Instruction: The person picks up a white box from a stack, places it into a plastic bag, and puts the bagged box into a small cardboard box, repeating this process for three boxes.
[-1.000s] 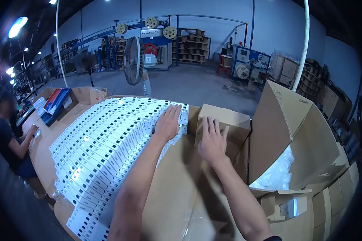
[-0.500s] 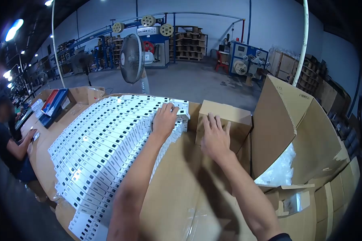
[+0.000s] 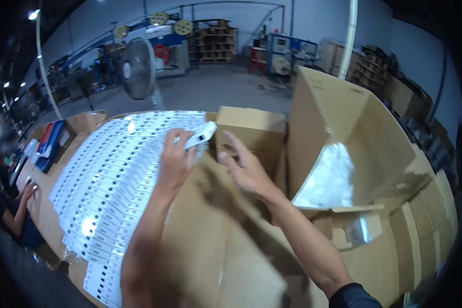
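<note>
My left hand (image 3: 177, 160) is closed on one end of a small white rectangular piece (image 3: 200, 136) with a dark square on it, tilted above the table. Beside it my right hand (image 3: 246, 167) is open, thumb and fingers apart and empty, near the far end of that piece. Under and left of my left hand lie overlapping rows of similar white pieces (image 3: 108, 179), with dark squares and small print. Behind my right hand stands a closed cardboard box (image 3: 251, 120).
A tall open carton (image 3: 313, 113) stands at right, with clear plastic bags (image 3: 328, 177) beside it. A smaller opened box (image 3: 362, 231) sits nearer. Across the cardboard-covered table, another person's hand (image 3: 30, 190) rests at left, near a blue tray (image 3: 51, 146). A fan (image 3: 137, 69) stands behind.
My left hand has lifted a white piece off the rows. My right hand has come away from the cardboard box towards that piece. The camera view has shifted to the right.
</note>
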A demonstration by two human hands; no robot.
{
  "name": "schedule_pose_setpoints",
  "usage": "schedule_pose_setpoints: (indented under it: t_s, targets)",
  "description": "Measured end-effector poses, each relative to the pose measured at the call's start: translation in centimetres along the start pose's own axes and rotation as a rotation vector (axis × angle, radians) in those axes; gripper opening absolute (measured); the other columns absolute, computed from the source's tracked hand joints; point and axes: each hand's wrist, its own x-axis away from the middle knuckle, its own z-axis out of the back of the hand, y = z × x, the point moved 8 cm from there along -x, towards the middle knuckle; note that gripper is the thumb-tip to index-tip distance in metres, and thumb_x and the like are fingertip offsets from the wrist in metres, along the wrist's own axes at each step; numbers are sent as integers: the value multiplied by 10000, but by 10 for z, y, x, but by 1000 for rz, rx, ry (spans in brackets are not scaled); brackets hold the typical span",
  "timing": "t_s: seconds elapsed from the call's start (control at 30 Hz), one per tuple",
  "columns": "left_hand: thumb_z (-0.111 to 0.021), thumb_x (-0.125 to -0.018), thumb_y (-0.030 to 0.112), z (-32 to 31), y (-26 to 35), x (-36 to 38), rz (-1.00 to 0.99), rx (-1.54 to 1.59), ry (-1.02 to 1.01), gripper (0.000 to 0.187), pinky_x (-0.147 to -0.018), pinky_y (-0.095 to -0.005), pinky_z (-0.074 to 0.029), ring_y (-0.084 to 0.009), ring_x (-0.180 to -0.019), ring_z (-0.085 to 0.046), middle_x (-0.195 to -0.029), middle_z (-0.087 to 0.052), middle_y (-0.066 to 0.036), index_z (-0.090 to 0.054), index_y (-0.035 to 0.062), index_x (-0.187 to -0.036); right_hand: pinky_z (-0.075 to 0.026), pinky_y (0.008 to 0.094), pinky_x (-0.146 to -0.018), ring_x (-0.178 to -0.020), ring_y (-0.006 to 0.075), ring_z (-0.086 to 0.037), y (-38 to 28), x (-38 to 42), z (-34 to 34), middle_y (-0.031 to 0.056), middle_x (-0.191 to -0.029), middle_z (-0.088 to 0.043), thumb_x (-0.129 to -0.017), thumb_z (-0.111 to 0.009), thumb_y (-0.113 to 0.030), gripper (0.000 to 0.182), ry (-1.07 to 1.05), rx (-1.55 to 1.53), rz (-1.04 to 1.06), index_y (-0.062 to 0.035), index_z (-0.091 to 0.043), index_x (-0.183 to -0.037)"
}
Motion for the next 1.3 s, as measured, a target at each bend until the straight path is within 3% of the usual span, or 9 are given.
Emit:
schedule_pose_setpoints:
  t_s: [0.03, 0.07, 0.1, 0.2, 0.23, 0.4, 0.63, 1.17, 1.3]
  targets:
    - [-724, -782, -55, 11, 19, 8, -55, -18, 25, 382, -853, -400, -549, -350, -1030, -632, -1139, -581, -180, -660, 12, -1152, -569, 364, -875, -1052, 244, -667, 3, 11, -4, 196, -1400, -563, -1039, -595, -333, 672, -50, -308, -25, -119, -318, -1612]
    - [-729, -753, -98, 23, 42, 17, -109, -10, 47, 411, -773, -353, -562, -320, -973, -638, -1108, -577, -176, -657, -3, -1147, -568, 340, -843, -1022, 207, -648, -12, 31, -1, 171, -1372, -572, -1045, -600, -347, 666, -90, -434, -48, -119, -328, -1609]
    - [-765, -697, -90, 32, 65, 28, -174, -10, 76, 447, -816, -448, -541, -360, -974, -619, -1048, -580, -170, -676, 24, -1119, -567, 316, -810, -992, 170, -629, -29, 53, 4, 147, -1344, -582, -1051, -605, -361, 661, -133, -562, -67, -119, -338, -1605]
    - [-784, -652, -85, 47, 151, 44, -408, -15, 58, 477, -778, -433, -549, -335, -945, -618, -996, -574, -127, -685, 26, -1105, -565, 320, -902, -1139, 146, -591, -51, 97, 27, 51, -1351, -575, -1080, -578, -308, 559, -288, -487, 82, -135, -394, -1579]
    - [-792, -653, -77, 44, 173, 48, -456, -6, 14, 479, -774, -429, -550, -337, -946, -620, -995, -574, -121, -684, 29, -1108, -565, 301, -874, -1110, 122, -591, -51, 107, 36, 43, -1303, -598, -1081, -579, -265, 461, -285, -504, 56, -111, -499, -1508]
    - [-825, -700, 8, 18, 225, 50, -481, 16, -169, 487, -781, -434, -564, -337, -973, -629, -1090, -569, -118, -662, 63, -1155, -554, 238, -679, -717, 68, -632, -44, 144, 83, 17, -919, -663, -1058, -580, -121, 179, -235, -356, -19, -35, -690, -1172]
    - [-866, -727, 126, -12, 264, 54, -471, 44, -332, 527, -855, -462, -562, -359, -1044, -615, -1124, -565, -148, -643, 56, -1199, -560, 245, -631, -730, 90, -671, -29, 173, 130, 50, -951, -668, -1022, -590, -49, 145, -164, -297, -17, -14, -680, -1130]
    - [-884, -750, 115, -16, 271, 67, -419, 46, -257, 545, -902, -480, -547, -347, -1075, -606, -1167, -566, -135, -607, 51, -1216, -548, 290, -634, -658, 135, -679, -30, 174, 140, 120, -924, -699, -952, -622, -27, 127, -160, -233, 13, -16, -719, -1034]
    - [-820, -845, 197, -5, 305, 65, -521, 69, -142, 351, -835, -433, -557, -307, -1053, -623, -1115, -601, -115, -665, 47, -1122, -503, 330, -702, -764, 187, -630, -51, 188, 190, 114, -871, -636, -861, -657, -13, 168, 59, -32, 341, -84, -761, -972]
